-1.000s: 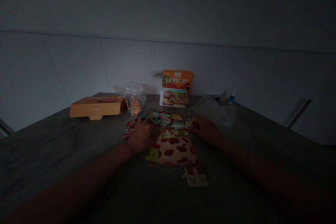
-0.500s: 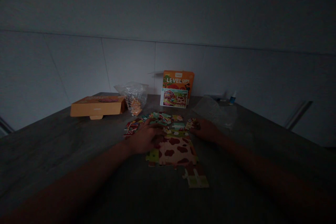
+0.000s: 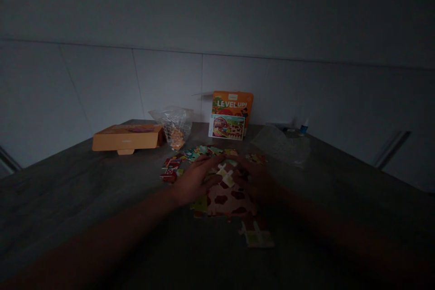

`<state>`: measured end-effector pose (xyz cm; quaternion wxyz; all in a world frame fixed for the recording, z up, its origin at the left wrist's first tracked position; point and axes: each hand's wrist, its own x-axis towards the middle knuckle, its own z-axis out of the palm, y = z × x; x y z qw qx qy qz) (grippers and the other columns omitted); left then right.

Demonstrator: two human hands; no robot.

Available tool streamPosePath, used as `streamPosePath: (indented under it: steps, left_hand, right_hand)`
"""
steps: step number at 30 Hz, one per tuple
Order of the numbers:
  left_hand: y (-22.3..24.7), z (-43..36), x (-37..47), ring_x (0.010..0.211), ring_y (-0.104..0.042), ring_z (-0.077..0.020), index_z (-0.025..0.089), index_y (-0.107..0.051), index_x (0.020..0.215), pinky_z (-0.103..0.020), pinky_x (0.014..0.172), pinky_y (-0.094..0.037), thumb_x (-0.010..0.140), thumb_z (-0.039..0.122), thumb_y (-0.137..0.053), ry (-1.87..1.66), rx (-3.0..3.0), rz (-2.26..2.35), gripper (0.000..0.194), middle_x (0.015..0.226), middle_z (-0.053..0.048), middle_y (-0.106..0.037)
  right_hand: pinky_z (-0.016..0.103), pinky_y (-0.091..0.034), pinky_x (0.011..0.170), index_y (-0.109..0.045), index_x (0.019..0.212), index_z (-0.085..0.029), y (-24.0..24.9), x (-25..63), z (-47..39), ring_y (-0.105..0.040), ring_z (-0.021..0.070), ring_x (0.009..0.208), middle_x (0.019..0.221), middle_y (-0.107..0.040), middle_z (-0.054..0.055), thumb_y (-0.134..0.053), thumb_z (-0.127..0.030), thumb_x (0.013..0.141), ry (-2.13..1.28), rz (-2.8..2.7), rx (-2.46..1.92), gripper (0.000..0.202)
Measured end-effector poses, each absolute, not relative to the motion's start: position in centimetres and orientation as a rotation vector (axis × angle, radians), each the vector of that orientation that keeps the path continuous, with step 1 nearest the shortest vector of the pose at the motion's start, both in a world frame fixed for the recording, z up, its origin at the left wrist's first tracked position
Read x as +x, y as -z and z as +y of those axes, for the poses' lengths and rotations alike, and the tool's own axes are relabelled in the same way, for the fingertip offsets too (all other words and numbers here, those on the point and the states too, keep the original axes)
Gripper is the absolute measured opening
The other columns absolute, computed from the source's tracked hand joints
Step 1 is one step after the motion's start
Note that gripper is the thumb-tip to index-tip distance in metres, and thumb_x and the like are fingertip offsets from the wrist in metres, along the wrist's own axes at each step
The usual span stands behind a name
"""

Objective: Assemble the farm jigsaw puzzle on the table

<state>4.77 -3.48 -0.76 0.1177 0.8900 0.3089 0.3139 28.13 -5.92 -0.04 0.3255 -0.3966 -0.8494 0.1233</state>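
Observation:
A puzzle piece with a white fence (image 3: 225, 176) is held between my two hands, above the joined part of a jigsaw puzzle. My left hand (image 3: 195, 181) has its thumb and fingers at the piece's left edge. From the right, my right hand (image 3: 256, 179) grips the same piece, its fingers partly lost in shadow. Below them lies the joined puzzle section (image 3: 226, 201), pink with dark red patches. Another fence piece (image 3: 257, 234) rests nearer to me, to the right. Loose puzzle pieces (image 3: 171, 170) with a red barn lie left of my left hand.
An orange box (image 3: 127, 140) lies at the back left, beside a clear bag of pieces (image 3: 176, 136). A picture card (image 3: 227, 128) leans on an upright orange box (image 3: 234, 100). To the right are a crumpled plastic bag (image 3: 285, 147) and a small bottle (image 3: 303, 128).
My right hand has moved left and nearer to me, from the loose pieces on the right to over the puzzle. A fence piece now shows between both hands.

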Motion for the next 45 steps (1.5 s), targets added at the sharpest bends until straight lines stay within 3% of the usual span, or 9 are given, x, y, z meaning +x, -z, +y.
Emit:
streamPosePath:
  steps: [3,5,8,14,25,27,31,35,45]
  left_hand:
    - [0.9,-3.5,4.9,0.112,-0.057,-0.0231,0.020,-0.063,0.115,-0.037,0.098,-0.048,0.089,0.018,-0.060,-0.893,2.592,0.921,0.026,0.114,-0.007,-0.065]
    - [0.9,-3.3,4.8,0.105,-0.059,-0.0225,0.019,-0.068,0.096,-0.035,0.093,-0.048,0.090,0.019,-0.058,-0.849,2.614,0.915,0.012,0.103,-0.006,-0.067]
    - [0.9,-3.2,4.7,0.099,-0.059,-0.0217,0.019,-0.067,0.084,-0.034,0.089,-0.047,0.094,0.020,-0.051,-0.796,2.647,0.914,0.019,0.092,-0.005,-0.067]
    - [0.7,-3.0,4.5,0.087,-0.057,-0.0208,0.019,-0.065,0.078,-0.037,0.086,-0.041,0.094,0.017,-0.050,-0.704,2.757,0.975,0.023,0.082,-0.003,-0.067]
    - [0.7,-2.9,4.6,0.086,-0.058,-0.0190,0.018,-0.067,0.079,-0.038,0.090,-0.039,0.094,0.016,-0.050,-0.661,2.790,1.014,0.022,0.085,-0.003,-0.066]
    - [0.8,-3.0,4.6,0.093,-0.057,-0.0209,0.018,-0.068,0.091,-0.036,0.090,-0.042,0.090,0.015,-0.054,-0.689,2.702,1.083,0.014,0.091,-0.004,-0.066]
    - [0.8,-3.1,4.4,0.105,-0.053,-0.0225,0.022,-0.061,0.122,-0.035,0.091,-0.045,0.086,0.010,-0.057,-0.769,2.605,1.106,0.038,0.110,-0.006,-0.063]
    - [0.6,-3.2,4.3,0.103,-0.054,-0.0214,0.027,-0.063,0.120,-0.037,0.095,-0.042,0.087,0.005,-0.051,-0.740,2.692,0.950,0.041,0.112,-0.003,-0.066]
    - [0.4,-3.2,4.3,0.103,-0.054,-0.0231,0.024,-0.064,0.116,-0.039,0.090,-0.044,0.084,0.005,-0.051,-0.776,2.704,0.939,0.039,0.110,-0.006,-0.065]
  right_hand:
    - [0.029,-0.049,0.067,-0.053,0.132,-0.020,0.5,27.8,-6.0,-0.062,0.0172,0.075,0.087,-0.068,0.004,-0.055,-0.029,0.088,-0.444,-2.121,-1.066,0.045]
    - [0.029,-0.049,0.068,-0.064,0.114,-0.019,0.9,27.9,-5.7,-0.065,0.0181,0.076,0.086,-0.070,0.005,-0.058,-0.032,0.086,-0.496,-2.064,-1.108,0.031]
    - [0.029,-0.049,0.068,-0.071,0.090,-0.019,1.4,28.0,-5.0,-0.067,0.0193,0.077,0.085,-0.073,0.005,-0.059,-0.035,0.087,-0.520,-2.036,-1.157,0.021]
    - [0.030,-0.050,0.071,-0.074,0.093,-0.021,1.4,27.7,-4.9,-0.069,0.0204,0.082,0.090,-0.076,0.003,-0.058,-0.037,0.088,-0.598,-1.979,-1.154,0.023]
    - [0.032,-0.053,0.074,-0.075,0.101,-0.021,2.0,27.8,-4.4,-0.071,0.0225,0.087,0.096,-0.076,0.006,-0.063,-0.039,0.086,-0.640,-1.914,-1.161,0.026]
    - [0.032,-0.053,0.074,-0.074,0.102,-0.021,2.1,27.8,-4.3,-0.071,0.0225,0.088,0.097,-0.076,0.006,-0.063,-0.040,0.087,-0.648,-1.911,-1.146,0.026]
    - [0.032,-0.053,0.074,-0.074,0.101,-0.022,2.2,27.7,-4.3,-0.070,0.0223,0.086,0.096,-0.076,0.005,-0.063,-0.039,0.087,-0.649,-1.903,-1.128,0.025]
    - [0.031,-0.052,0.074,-0.074,0.099,-0.021,1.9,27.5,-4.7,-0.070,0.0218,0.086,0.094,-0.076,0.005,-0.062,-0.040,0.088,-0.670,-1.899,-1.124,0.025]
    - [0.033,-0.052,0.076,-0.071,0.106,-0.018,2.3,27.8,-4.5,-0.069,0.0215,0.085,0.096,-0.074,0.008,-0.061,-0.036,0.086,-0.545,-1.983,-1.121,0.029]
